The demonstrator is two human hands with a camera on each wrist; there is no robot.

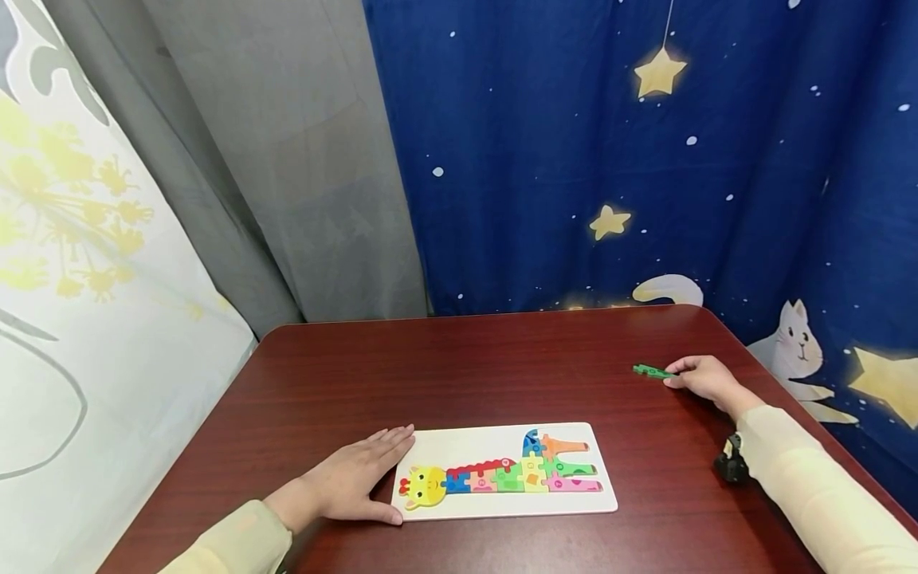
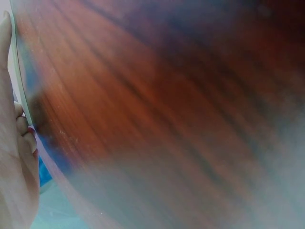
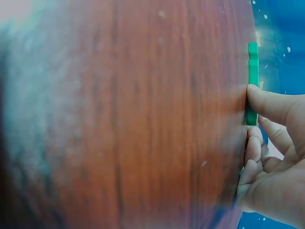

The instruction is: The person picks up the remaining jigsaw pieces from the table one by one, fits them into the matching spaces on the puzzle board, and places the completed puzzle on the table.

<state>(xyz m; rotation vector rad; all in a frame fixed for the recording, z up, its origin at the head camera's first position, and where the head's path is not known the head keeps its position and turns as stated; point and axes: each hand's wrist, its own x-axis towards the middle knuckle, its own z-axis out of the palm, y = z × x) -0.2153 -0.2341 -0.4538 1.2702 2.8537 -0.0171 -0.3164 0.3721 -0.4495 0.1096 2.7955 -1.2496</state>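
Observation:
A white puzzle board (image 1: pixel 488 446) lies near the front of the table, bearing a colourful giraffe puzzle (image 1: pixel 495 477) with a yellow head at the left and legs at the right. My left hand (image 1: pixel 362 476) rests flat with straight fingers along the board's left edge, its thumb at the lower left corner. Far to the right, my right hand (image 1: pixel 706 379) pinches a green puzzle piece (image 1: pixel 649 371) between thumb and fingers, close over the tabletop. From the right wrist, the thumb (image 3: pixel 271 104) shows pressed against the green piece's side, while the other fingers curl below it.
The dark red-brown table (image 1: pixel 459 375) has rounded far corners. Behind it hang a grey curtain (image 1: pixel 301 159) and a blue star-patterned curtain (image 1: pixel 516 159). A white patterned cloth (image 1: pixel 107 335) runs along the left side. A small black device (image 1: pixel 731 460) sits at the right wrist.

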